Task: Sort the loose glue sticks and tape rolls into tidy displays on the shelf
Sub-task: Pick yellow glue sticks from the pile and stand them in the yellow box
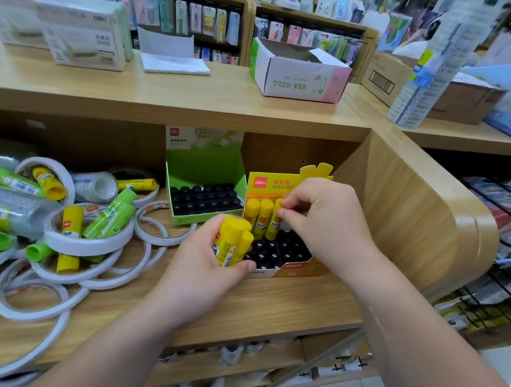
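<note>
Glue sticks, yellow smooth plastic cylinders with rounded caps, are gripped as a small bundle in the left hand, fingers curled round the barrels. The count is unclear, possibly three, as the fingers hide part. The bundle is held just in front of the orange display box, which is set on the wooden shelf close to its right wall.

Box: glossy printed card with an upright header panel. Inside, a black insert of round sockets is seen, mostly unfilled. Upright sticks, three, yellow, are stood in the back row. The rightmost stick is pinched near its cap between thumb and fingertips of the right hand.

Just beside it, to the left, a green display box of the same card build is noted, with rows of black round tops in its tray.

Further left, a loose heap is spread over the shelf. Tape rolls, flat white rings with thin walls, are overlapped and stacked. Green glue sticks and more yellow ones are laid across and inside the rings.

Pale matt wood-grain laminate is seen on the shelf and on the counter above, where a white carton with open flaps is placed.
</note>
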Demonstrator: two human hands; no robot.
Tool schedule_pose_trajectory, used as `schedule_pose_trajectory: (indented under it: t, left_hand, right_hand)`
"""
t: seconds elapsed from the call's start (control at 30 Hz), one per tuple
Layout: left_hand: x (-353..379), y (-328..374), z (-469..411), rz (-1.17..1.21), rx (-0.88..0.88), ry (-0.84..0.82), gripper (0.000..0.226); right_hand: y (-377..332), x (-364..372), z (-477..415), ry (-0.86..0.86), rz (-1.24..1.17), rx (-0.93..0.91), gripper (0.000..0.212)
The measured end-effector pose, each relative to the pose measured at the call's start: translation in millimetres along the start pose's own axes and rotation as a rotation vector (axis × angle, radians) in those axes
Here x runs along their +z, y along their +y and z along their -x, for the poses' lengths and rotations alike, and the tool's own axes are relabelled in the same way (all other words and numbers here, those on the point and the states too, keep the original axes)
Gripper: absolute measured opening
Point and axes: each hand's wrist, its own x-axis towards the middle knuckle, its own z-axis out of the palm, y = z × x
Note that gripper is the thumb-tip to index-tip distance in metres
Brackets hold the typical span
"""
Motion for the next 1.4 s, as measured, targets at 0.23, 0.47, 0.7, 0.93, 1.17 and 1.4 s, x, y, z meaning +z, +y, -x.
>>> schedule_pose_trajectory:
  t: [0.23, 0.47, 0.7, 0.93, 1.17, 1.4]
  left_hand:
    - [-1, -2, -2, -0.014, -0.018, 0.005, 0.040]
    - [0, -5, -3, -0.009, -0.016, 0.011, 0.040]
    - [-3, -5, -2, 0.142, -0.087, 0.014, 0.038]
    - [-8, 25, 10, 0.433, -0.099, -0.002, 0.041]
    - [4, 41, 11, 0.390, 0.000, -0.072, 0.045]
    - [6, 34, 10, 0.498, -0.067, -0.091, 0.038]
  right_hand:
    - [2, 2, -1, -0.003, 0.026, -0.016, 0.010]
    - [-1, 6, -1, -0.034, 0.147, -0.068, 0.007]
    - [-3, 1, 3, -0.079, 0.112, -0.048, 0.011]
    - [-49, -17, 30, -0.070, -0.389, 0.037, 0.015]
    - [-51, -16, 37, -0.154, -0.707, 0.277, 0.024]
    - [-39, -21, 36, -0.160, -0.902, 0.371, 0.017]
